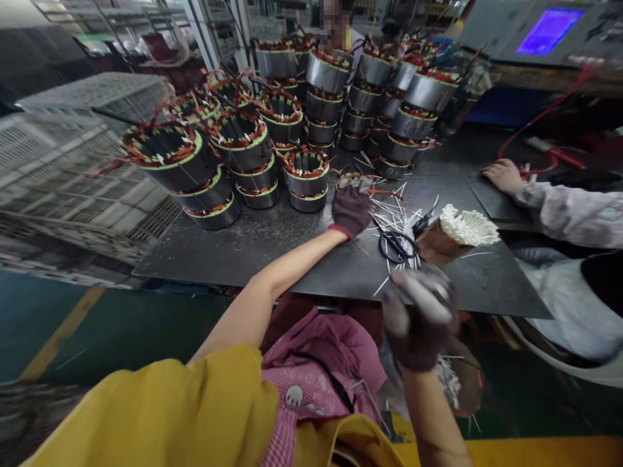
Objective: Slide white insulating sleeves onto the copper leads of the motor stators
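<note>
My left hand (353, 204), in a dark glove with pale fingertips, reaches forward over the table. Its fingers bend over a motor stator (368, 177), mostly hidden behind the glove, whose reddish leads (389, 192) stick out to the right. My right hand (421, 314), also gloved, is raised at the table's front edge; motion smears its fingers, so anything in them cannot be made out. Between the hands lie dark-handled scissors (398, 247) and scattered thin white sticks or ties (396, 217). A brown holder (440, 243) packed with white sticks (470, 226) leans just beyond my right hand.
Stacked stators (253, 152) with copper windings line the left and back of the dark table (272, 253). A co-worker's hand (503, 176) rests at the right. White plastic crates (78, 175) stand left. A brown container (470, 383) with white pieces sits below the table edge.
</note>
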{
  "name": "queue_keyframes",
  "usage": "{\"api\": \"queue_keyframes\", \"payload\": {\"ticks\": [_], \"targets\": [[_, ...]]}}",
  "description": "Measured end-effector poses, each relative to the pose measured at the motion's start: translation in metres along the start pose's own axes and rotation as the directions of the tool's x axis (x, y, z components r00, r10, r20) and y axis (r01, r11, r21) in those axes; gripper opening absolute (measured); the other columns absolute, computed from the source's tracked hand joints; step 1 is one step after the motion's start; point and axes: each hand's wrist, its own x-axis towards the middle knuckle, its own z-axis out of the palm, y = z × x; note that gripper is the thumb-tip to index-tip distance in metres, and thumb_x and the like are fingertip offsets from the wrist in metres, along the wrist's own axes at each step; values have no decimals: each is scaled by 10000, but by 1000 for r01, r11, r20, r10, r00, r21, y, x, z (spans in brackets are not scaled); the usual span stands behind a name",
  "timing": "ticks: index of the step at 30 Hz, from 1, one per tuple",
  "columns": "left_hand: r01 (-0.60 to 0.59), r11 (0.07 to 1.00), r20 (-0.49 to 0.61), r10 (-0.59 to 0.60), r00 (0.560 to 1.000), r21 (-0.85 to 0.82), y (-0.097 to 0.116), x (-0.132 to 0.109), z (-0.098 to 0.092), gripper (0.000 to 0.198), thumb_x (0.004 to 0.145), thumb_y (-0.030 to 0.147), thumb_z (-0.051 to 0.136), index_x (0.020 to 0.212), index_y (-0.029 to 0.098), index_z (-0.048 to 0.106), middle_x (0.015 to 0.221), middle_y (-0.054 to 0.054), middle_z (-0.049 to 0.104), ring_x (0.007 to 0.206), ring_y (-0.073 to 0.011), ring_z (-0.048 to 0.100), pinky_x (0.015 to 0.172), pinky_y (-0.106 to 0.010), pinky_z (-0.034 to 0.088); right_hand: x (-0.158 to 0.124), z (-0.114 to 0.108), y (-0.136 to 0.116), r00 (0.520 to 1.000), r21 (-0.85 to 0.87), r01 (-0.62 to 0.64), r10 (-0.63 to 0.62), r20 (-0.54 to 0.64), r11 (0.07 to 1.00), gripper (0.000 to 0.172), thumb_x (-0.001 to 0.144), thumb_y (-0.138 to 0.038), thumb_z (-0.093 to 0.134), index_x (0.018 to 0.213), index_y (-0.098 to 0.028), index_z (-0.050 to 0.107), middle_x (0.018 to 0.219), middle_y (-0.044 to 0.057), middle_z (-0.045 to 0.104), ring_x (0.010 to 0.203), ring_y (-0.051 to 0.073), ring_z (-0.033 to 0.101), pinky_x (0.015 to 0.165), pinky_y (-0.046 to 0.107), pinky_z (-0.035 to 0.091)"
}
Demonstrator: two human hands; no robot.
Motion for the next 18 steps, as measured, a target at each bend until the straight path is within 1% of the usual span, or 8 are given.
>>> {"api": "queue_keyframes", "payload": {"ticks": [2, 4, 6, 8, 11, 14, 16, 18], "targets": [[98, 994, 44, -100, 994, 44, 2, 29, -4, 506, 1071, 383, 740, 1506, 143, 643, 1524, -185, 671, 1430, -355, 646, 1256, -625, 517, 18, 27, 9, 999, 24, -33, 34, -42, 999, 453, 1070, -392, 570, 1463, -286, 768, 1408, 168, 789, 1409, 414, 672, 1218, 657, 507], [139, 989, 112, -144, 983, 55, 3, 51, -6, 461, 1073, 446, 759, 1429, 164, 679, 1452, -137, 697, 1275, -290, 719, 1110, -540, 636, 36, 57, 22, 996, 45, -23, 19, 84, 999, 487, 1090, -402, 541, 1494, -220, 744, 1449, 181, 784, 1409, 394, 683, 1237, 616, 499], [159, 986, 149, -164, 975, 46, 3, 60, -9, 441, 1095, 474, 725, 1397, 155, 690, 1438, -109, 691, 1216, -251, 733, 1073, -481, 654, 46, 80, 33, 986, 52, -10, 1, 169, 999, 495, 1112, -417, 521, 1510, -209, 730, 1527, 175, 750, 1456, 383, 661, 1270, 611, 467], [162, 986, 154, -164, 974, 23, 0, 54, -14, 437, 1123, 465, 659, 1342, 92, 720, 1390, -112, 717, 1190, -248, 742, 1098, -446, 619, 48, 92, 40, 982, 62, -5, -7, 191, 998, 490, 1125, -431, 517, 1514, -219, 727, 1572, 162, 725, 1497, 372, 637, 1288, 602, 450], [153, 988, 141, -147, 979, -35, -11, 22, -29, 411, 1116, 410, 610, 1276, 62, 758, 1232, -139, 805, 1088, -260, 776, 1023, -414, 612, 44, 94, 43, 983, 87, -8, -8, 182, 996, 482, 1133, -433, 520, 1501, -209, 737, 1578, 160, 724, 1497, 359, 639, 1298, 589, 444], [105, 989, 142, -89, 986, -107, -31, -29, -49, 358, 1075, 363, 638, 1344, 156, 750, 1185, -99, 847, 1029, -238, 799, 942, -359, 639, 42, 92, 43, 983, 98, -23, 4, 181, 995, 492, 1142, -430, 503, 1498, -188, 742, 1585, 166, 719, 1491, 359, 646, 1313, 583, 428], [46, 988, 153, -23, 988, -147, -46, -66, -63, 361, 1012, 374, 707, 1323, 201, 770, 1212, -71, 848, 1100, -241, 801, 1011, -355, 637, 42, 92, 44, 981, 104, -33, 13, 193, 994, 501, 1146, -424, 491, 1506, -177, 737, 1595, 175, 711, 1498, 361, 642, 1311, 575, 428], [-135, 974, 166, 166, 972, -184, -56, -99, -79, 346, 929, 402, 792, 1237, 247, 812, 1209, -65, 843, 1236, -279, 775, 1210, -435, 570, 43, 92, 45, 978, 106, -42, 19, 206, 994, 504, 1142, -402, 488, 1516, -166, 728, 1610, 180, 699, 1515, 365, 625, 1311, 571, 420]]}}
